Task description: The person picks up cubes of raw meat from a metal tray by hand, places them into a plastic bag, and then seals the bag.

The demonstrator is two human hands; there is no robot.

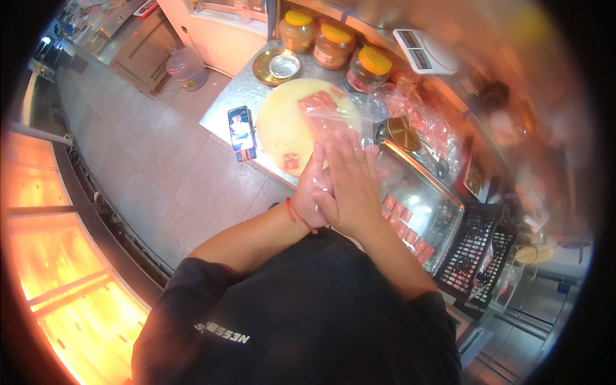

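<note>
My left hand [315, 187], with a red cord at the wrist, and my right hand [351, 187] are pressed together over the near edge of a round, pale yellow cutting board [279, 122]. A clear plastic bag [337, 120] lies against my fingers, and part of it shows between the hands; whether they grip it cannot be told. Marbled raw meat [317, 102] lies at the bag's far end on the board. One small square meat piece [291, 161] rests near the board's left front edge. Rows of small meat pieces [398, 208] lie on a metal tray [423, 185] at the right.
A lit phone [240, 129] stands left of the board. Behind are a brass-coloured plate [262, 67] with a metal bowl [284, 66], yellow-lidded jars [333, 45] and a white scale [423, 52]. Scissors [438, 161] lie beyond the tray; black plastic baskets [474, 255] stand right.
</note>
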